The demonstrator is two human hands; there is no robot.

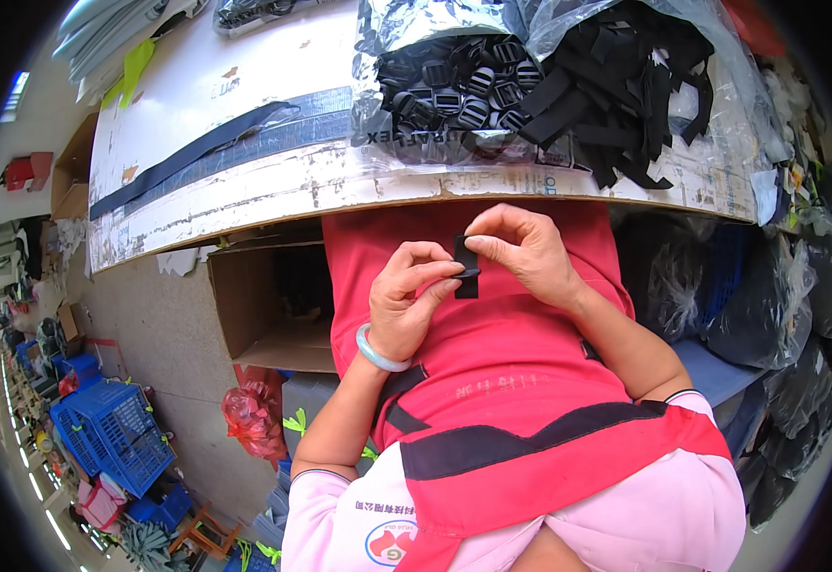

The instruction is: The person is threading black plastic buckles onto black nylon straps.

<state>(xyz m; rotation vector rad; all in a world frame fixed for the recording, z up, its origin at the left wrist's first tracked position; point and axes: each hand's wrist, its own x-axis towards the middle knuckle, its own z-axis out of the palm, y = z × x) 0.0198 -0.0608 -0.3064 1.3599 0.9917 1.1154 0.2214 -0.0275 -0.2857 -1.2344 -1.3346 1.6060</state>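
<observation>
- This is looking like a workshop or factory floor.
- Black buckles are lying heaped on the right half of the table.
- Black straps are piling up toward the table's right end.
- A person is wearing a red apron at the table's near edge.
- An open carton is standing beneath that edge.
- Blue crates are standing off the table's near left corner.
- Plastic bags are crowding the table's near right corner.
</observation>
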